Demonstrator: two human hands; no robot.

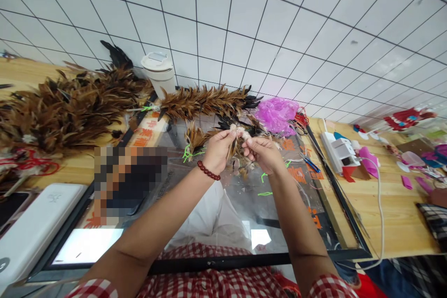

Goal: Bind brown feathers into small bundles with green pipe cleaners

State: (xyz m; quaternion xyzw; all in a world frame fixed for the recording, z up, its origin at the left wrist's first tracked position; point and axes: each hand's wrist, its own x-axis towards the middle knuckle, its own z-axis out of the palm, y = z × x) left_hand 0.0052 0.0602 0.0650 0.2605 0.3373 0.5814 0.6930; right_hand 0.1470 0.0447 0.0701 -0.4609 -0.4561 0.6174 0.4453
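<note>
My left hand (218, 149), with a dark red bead bracelet at the wrist, pinches the top of a small bunch of brown and black feathers (238, 142). From the other side, my right hand (263, 152) grips the same bunch, fingers closed round it. Both hands are held above a glass-topped board (314, 205) with a black frame. A finished feather duster (206, 101) lies just beyond the hands. Another loose tuft of brown feathers (194, 139) with green ties rests left of my left hand.
A big heap of brown feathers (66, 107) covers the table's left. A white lidded cup (159, 73) stands by the tiled wall. A pink plastic bag (277, 114), a white power strip (337, 149), scissors (310, 164) and craft scraps lie right. A white box (38, 228) sits near left.
</note>
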